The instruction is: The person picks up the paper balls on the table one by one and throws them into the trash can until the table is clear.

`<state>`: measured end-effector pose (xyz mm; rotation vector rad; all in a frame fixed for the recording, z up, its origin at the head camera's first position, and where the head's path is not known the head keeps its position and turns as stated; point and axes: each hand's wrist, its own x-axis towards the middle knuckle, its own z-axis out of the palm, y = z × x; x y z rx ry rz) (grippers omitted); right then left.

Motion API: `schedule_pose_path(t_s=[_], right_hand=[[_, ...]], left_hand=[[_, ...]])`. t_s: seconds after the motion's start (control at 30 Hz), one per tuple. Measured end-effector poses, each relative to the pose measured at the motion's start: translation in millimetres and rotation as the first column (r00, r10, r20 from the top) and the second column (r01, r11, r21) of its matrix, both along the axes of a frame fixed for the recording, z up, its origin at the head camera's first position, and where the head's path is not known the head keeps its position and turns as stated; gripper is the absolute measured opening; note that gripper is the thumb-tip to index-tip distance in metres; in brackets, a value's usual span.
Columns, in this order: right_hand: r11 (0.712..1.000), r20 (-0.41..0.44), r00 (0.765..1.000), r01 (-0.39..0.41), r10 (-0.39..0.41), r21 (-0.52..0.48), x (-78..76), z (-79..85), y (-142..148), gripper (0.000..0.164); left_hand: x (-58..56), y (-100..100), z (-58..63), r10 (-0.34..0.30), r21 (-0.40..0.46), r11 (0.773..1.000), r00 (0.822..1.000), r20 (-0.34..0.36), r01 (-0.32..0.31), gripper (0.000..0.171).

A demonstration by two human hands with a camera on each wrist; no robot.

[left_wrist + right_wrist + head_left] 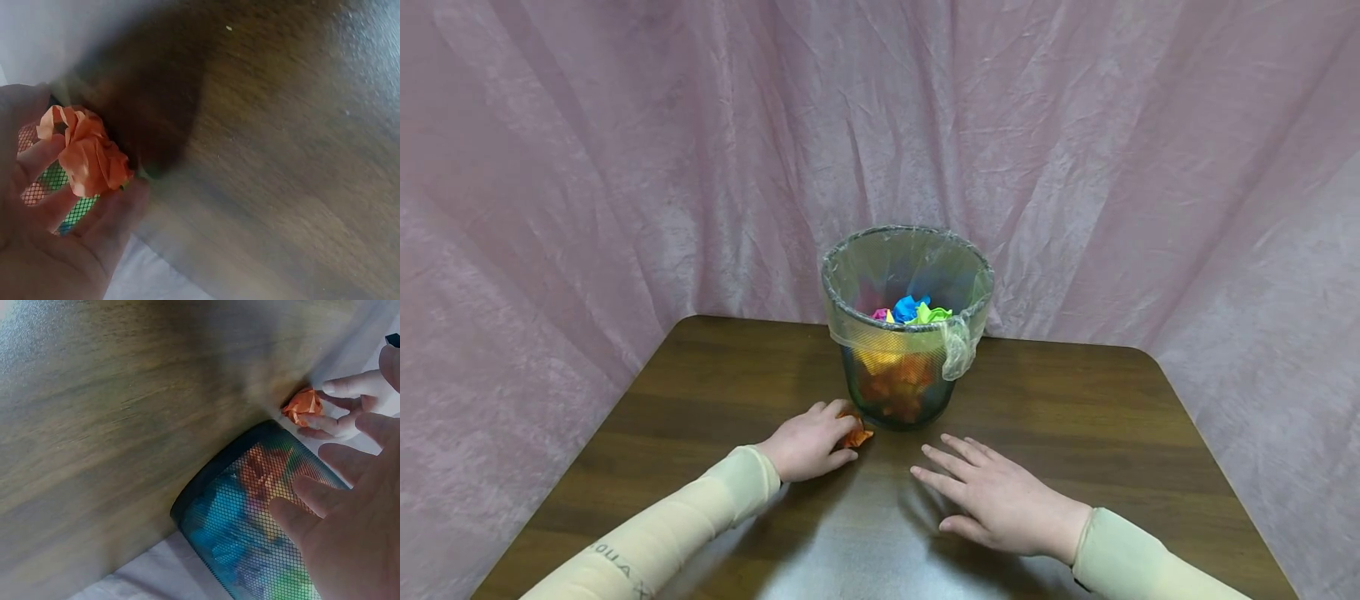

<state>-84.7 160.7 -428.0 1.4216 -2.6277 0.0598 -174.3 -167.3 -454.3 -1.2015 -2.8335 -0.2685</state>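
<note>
A crumpled orange paper ball (856, 435) lies on the table at the left foot of a mesh wastebasket (850, 367). My left hand (808, 442) has its fingers curled round this paper ball (94, 156), partly hiding it in the head view. The right wrist view shows the left fingers at the side of the same ball (304, 406). To the right and nearer me, my right hand (1000, 500) hovers over the table with fingers spread, holding nothing. Inside the basket are crumpled papers (913, 311) in blue, green, pink, yellow and orange.
A clear plastic liner (958, 350) covers the basket's rim and is knotted at its front right. The basket stands toward the back of a brown wooden table (1060, 400) with rounded far corners. Behind it hangs a pink curtain (880, 125).
</note>
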Motion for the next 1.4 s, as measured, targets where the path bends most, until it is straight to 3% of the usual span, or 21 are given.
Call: schedule_pose_path(t_s=[0.23, 0.47, 0.57, 0.8, 1.07, 1.23, 1.4], right_hand=[[1.000, 0.021, 1.000, -0.004, 0.004, -0.003, 0.3, -0.3, -1.2, 0.068], [1.000, 0.001, 1.000, -0.013, 0.013, 0.000, 0.8, -2.2, -0.9, 0.068], [1.000, 0.003, 1.000, -0.016, 0.016, 0.003, 0.6, -3.2, -1.2, 0.067], [1.000, 0.002, 1.000, -0.023, 0.023, 0.015, 1.5, -5.6, -3.9, 0.067], [1.000, -0.013, 1.000, -0.020, 0.020, 0.020, 3.5, -3.3, -5.0, 0.066], [1.000, -0.011, 1.000, -0.019, 0.019, 0.020, 5.4, -0.6, -5.2, 0.066], [0.999, -0.032, 0.999, -0.032, 0.033, 0.015, 4.7, 7.1, -7.5, 0.066]], left_hand=[[-1.8, 3.9, -1.1, -0.023, 0.022, 0.999, 1.000, -0.017, 0.023, 0.014], [-2.3, 2.6, -4.4, -0.041, 0.045, 0.998, 0.996, -0.082, 0.045, 0.019], [-2.5, 1.4, -3.9, -0.052, 0.050, 0.997, 0.996, -0.073, 0.056, 0.024], [0.7, -7.1, -4.8, -0.071, 0.042, 0.997, 0.997, -0.035, 0.072, 0.015], [4.0, -18.3, -3.6, -0.100, 0.069, 0.992, 0.994, -0.040, 0.102, 0.020], [3.0, -27.9, 2.2, -0.097, 0.065, 0.993, 0.995, -0.029, 0.099, 0.016], [-1.8, -38.0, 21.5, -0.081, 0.100, 0.992, 0.997, -0.019, 0.082, 0.020]])
